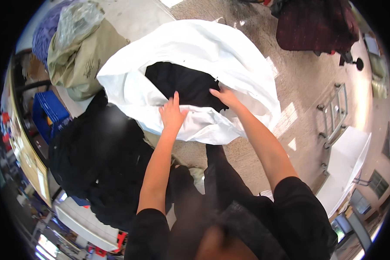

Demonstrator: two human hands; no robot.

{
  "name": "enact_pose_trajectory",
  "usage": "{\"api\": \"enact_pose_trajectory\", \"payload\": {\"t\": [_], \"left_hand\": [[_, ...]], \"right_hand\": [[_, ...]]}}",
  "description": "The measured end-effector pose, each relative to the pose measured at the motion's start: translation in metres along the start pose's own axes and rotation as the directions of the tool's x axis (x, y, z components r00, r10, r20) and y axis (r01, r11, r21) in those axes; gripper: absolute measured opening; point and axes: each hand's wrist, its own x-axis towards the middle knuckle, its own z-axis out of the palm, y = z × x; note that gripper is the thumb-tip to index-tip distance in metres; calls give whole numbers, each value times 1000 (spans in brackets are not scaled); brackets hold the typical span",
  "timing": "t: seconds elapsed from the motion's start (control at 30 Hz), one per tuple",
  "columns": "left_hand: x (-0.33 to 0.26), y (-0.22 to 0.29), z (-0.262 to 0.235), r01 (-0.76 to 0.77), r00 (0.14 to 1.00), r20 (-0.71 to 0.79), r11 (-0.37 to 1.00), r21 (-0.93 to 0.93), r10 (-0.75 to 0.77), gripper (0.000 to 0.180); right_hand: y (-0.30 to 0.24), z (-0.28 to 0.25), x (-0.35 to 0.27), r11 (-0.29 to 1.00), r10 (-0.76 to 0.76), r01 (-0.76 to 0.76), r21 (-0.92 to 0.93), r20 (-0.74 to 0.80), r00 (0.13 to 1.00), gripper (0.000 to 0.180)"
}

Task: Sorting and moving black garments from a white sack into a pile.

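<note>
A large white bag stands in front of me with its mouth wide and its sides slumped. Black cloth lies inside it. My left hand rests on the bag's near rim, fingers spread, one fingertip reaching over the black cloth. At the right side of the mouth, my right hand touches the edge of the black cloth with its fingers stretched out and apart. Neither hand visibly grips anything. The bottom of the bag's inside is hidden by the cloth.
A big heap of black cloth lies to my left. Beyond it stand a blue crate and a full tan sack. A dark red cloth-covered thing is at the far right. A wheeled metal frame and white board stand at right.
</note>
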Motion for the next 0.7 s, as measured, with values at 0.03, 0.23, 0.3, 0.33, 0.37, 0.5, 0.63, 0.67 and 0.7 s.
{"api": "enact_pose_trajectory", "payload": {"t": [0.03,0.23,0.3,0.33,0.37,0.5,0.63,0.67,0.7], "left_hand": [[4,10,-2,-72,991,114,997,33,68,69],[-75,-15,-17,650,656,747,425,-630,104,50],[-92,-27,-34,660,741,667,267,-703,-74,46],[-96,-35,-36,553,833,538,224,-803,-126,44],[-92,-38,-54,537,837,489,203,-819,-244,44],[-55,-78,-96,464,859,457,-25,-885,-233,32],[-52,-148,-141,738,615,788,-362,-569,15,44],[-54,-153,-155,736,634,760,-410,-539,140,50],[-54,-149,-171,740,637,761,-373,-560,121,61]], "right_hand": [[-2,4,20,993,-46,46,105,-9,999,87],[-53,78,20,978,-61,-23,-207,-387,920,63],[-57,107,-7,951,-301,220,-217,-489,819,39],[-58,122,-19,935,-335,232,-269,-449,829,35],[-72,142,-45,893,-432,336,-299,-362,826,31],[-128,224,-150,787,-519,494,-371,37,854,50],[-171,235,-199,910,-411,413,22,173,895,68],[-179,235,-210,920,-355,317,232,148,923,67],[-182,244,-211,905,-261,188,382,146,954,65]]}}
